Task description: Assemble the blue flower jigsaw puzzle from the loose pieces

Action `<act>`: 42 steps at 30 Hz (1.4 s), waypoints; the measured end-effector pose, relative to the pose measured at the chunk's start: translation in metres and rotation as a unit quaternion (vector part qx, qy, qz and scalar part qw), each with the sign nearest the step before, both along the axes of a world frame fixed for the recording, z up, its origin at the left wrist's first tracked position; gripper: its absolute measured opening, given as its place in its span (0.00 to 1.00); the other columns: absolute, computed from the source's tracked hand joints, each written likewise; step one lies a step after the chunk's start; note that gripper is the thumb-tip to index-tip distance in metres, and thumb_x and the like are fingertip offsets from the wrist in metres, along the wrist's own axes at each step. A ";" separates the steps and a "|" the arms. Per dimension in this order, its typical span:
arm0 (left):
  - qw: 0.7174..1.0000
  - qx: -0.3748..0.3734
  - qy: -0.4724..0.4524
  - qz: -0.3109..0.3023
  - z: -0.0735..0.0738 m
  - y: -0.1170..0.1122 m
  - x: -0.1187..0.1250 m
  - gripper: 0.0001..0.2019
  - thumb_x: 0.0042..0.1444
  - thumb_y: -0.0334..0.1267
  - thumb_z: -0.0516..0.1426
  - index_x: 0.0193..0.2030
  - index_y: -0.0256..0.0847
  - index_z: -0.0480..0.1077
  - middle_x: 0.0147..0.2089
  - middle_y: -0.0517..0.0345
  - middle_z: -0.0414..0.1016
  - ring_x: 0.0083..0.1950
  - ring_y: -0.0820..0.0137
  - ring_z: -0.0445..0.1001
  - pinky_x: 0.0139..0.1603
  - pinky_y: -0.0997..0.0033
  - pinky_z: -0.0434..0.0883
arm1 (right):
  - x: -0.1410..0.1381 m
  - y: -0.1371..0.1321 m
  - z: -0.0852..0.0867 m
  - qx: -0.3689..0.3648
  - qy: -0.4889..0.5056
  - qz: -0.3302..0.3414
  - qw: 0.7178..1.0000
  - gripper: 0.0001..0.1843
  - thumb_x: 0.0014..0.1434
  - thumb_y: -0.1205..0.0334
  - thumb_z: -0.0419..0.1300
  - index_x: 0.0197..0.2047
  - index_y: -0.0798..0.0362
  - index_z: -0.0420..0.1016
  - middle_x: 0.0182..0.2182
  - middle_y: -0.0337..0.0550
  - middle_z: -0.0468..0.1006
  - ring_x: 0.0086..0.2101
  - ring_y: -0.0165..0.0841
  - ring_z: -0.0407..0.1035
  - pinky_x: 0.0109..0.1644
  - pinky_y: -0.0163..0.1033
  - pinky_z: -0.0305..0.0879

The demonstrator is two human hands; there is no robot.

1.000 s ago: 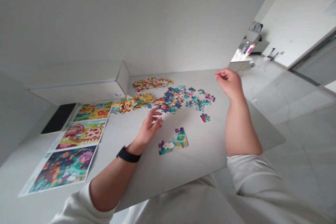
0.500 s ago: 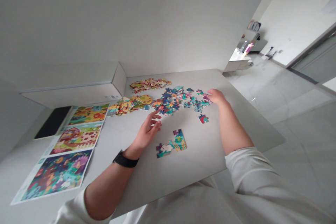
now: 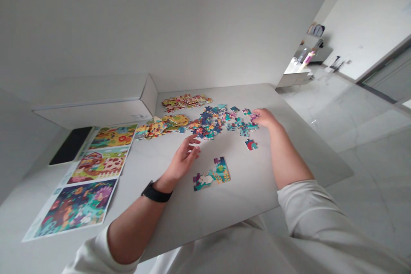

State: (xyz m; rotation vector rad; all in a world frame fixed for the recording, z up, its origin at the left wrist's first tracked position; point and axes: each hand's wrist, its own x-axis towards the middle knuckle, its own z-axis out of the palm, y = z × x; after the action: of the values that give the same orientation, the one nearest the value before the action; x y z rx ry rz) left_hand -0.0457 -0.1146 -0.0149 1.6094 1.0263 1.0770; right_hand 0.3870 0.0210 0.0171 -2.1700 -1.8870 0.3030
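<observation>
The right hand [image 3: 265, 117] curled on loose puzzle pieces [image 3: 221, 120], seemingly choosing one, its grip hidden. The left hand [image 3: 183, 160] lay spread and empty beside the joined section [image 3: 212, 174]. Lifting a piece needed a fine pinch.

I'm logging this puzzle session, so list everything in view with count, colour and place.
table: one, light grey, under everything
box: one, white, far left on the table
flat device: one, black, left of the picture sheet
picture sheet: one, three colourful pictures, left side
red-yellow pieces: one pile, far side by the box
yellow-orange pieces: one pile, by the sheet's far end
blue-teal pieces: one spread, centre
single piece: one, red and teal, apart from the spread
joined section: one, teal and purple with a white animal, nearest the person
watch: one, black, left wrist
left hand: open, beside the joined section
right hand: fingertips at the spread's right edge, grip unclear
</observation>
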 end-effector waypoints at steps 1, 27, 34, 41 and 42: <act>1.000 -0.002 0.000 0.000 0.000 0.000 0.000 0.29 0.72 0.58 0.60 0.71 0.47 0.65 0.60 0.47 0.74 0.44 0.69 0.80 0.42 0.66 0.83 | -0.001 0.001 0.000 0.006 0.013 -0.002 1.000 0.28 0.56 0.68 0.71 0.61 0.53 0.84 0.52 0.52 0.86 0.46 0.36 0.79 0.51 0.35 0.70; 0.998 0.038 0.005 0.056 0.105 0.043 0.022 0.19 0.62 0.50 0.67 0.53 0.41 0.75 0.48 0.52 0.80 0.40 0.70 0.79 0.38 0.71 0.75 | -0.166 -0.068 0.069 0.022 0.575 0.220 0.788 0.25 0.50 0.54 0.76 0.51 0.48 0.82 0.39 0.37 0.72 0.39 0.32 0.68 0.42 0.37 0.71; 1.000 0.010 0.020 -0.020 0.098 0.025 0.032 0.14 0.58 0.45 0.70 0.42 0.40 0.76 0.38 0.56 0.81 0.38 0.69 0.79 0.40 0.70 0.75 | -0.174 -0.078 0.070 0.038 0.566 0.248 0.785 0.23 0.54 0.54 0.76 0.52 0.47 0.81 0.40 0.38 0.73 0.38 0.32 0.68 0.43 0.39 0.71; 0.990 -0.089 -0.105 -0.020 0.098 0.022 0.041 0.16 0.53 0.44 0.73 0.39 0.40 0.73 0.33 0.60 0.77 0.33 0.73 0.76 0.35 0.73 0.76 | -0.173 -0.083 0.074 0.047 0.540 0.245 0.804 0.27 0.58 0.51 0.75 0.58 0.45 0.78 0.43 0.40 0.77 0.36 0.32 0.71 0.42 0.40 0.74; 0.988 -0.101 -0.117 -0.021 0.098 0.021 0.041 0.17 0.52 0.45 0.73 0.39 0.40 0.73 0.34 0.60 0.77 0.33 0.73 0.77 0.36 0.73 0.76 | -0.173 -0.083 0.074 0.038 0.537 0.242 0.807 0.25 0.59 0.49 0.75 0.56 0.45 0.78 0.43 0.41 0.78 0.36 0.33 0.72 0.42 0.40 0.75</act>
State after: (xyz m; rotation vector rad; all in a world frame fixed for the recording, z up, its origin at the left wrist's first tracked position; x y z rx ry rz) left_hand -0.0044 -0.0932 0.0830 1.3039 0.9092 1.0687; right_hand 0.2145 -0.0621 0.0911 -0.9480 -1.5807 1.2095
